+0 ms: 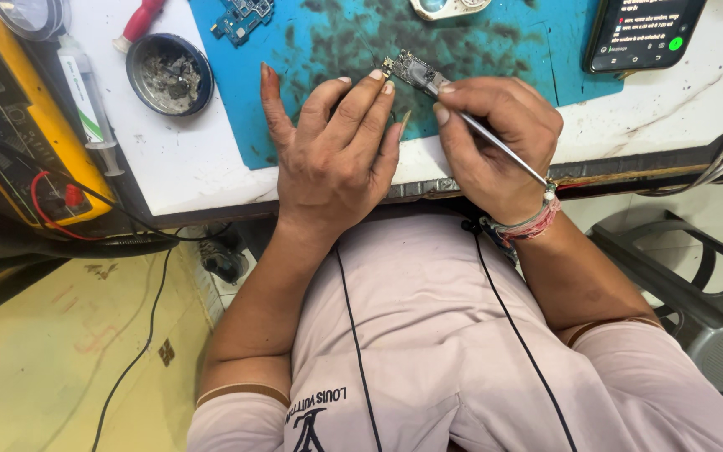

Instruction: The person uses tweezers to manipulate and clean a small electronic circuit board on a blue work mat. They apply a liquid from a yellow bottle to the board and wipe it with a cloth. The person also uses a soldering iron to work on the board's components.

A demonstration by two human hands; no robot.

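A small dark circuit board (410, 69) lies on the blue work mat (495, 42) near the table's front edge. My left hand (332, 155) rests flat on the mat, and its fingertips press the board's left end. My right hand (495, 138) is closed around a thin metal tool (504, 152), whose tip meets the board's right side. The shaft runs back over my wrist, which wears beaded and thread bracelets (530, 226).
A round tin of grey residue (169, 74) and a syringe tube (85, 92) lie at the left beside a yellow meter (10, 125) with red and black leads. A second blue board (243, 17) and a lit phone (642, 32) sit farther back. A grey plastic chair (696, 293) stands at the right.
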